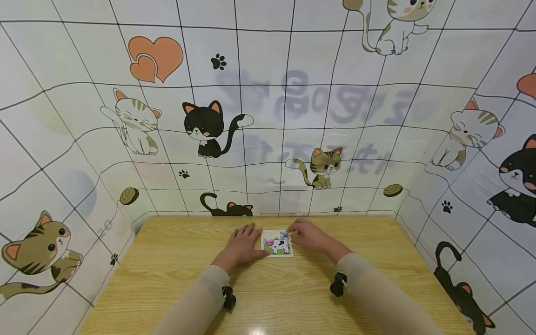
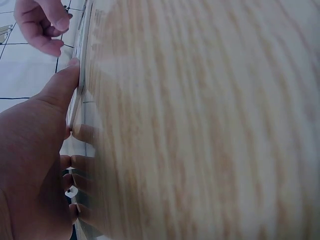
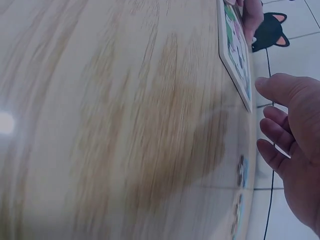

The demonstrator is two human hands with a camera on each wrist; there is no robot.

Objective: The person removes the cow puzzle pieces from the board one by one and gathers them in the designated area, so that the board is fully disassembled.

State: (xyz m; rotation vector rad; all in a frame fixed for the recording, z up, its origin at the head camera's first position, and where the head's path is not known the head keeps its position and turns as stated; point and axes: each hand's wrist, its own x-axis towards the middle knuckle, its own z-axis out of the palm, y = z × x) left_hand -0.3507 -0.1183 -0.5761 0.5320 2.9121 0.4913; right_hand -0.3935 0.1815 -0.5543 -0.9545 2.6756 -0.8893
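A small square picture board [image 1: 277, 243] with a pale rim and a black-and-white cow lies flat on the wooden table. My left hand [image 1: 244, 245] rests at its left side, fingers spread on the tabletop and thumb against the lower left corner. At the board's upper right corner is my right hand [image 1: 309, 235], its fingers loosely bent. In the right wrist view, the right thumb [image 3: 280, 89] is close to the corner of the board [image 3: 235, 55]. The right index fingertip is hidden there, and I see nothing held.
The wooden table [image 1: 176, 279] ends at a back edge just beyond the hands. A white cloth wall [image 1: 268, 111] with black grid lines and cartoon cats stands behind it and at both sides. Small black devices [image 1: 228, 298] are strapped at both wrists.
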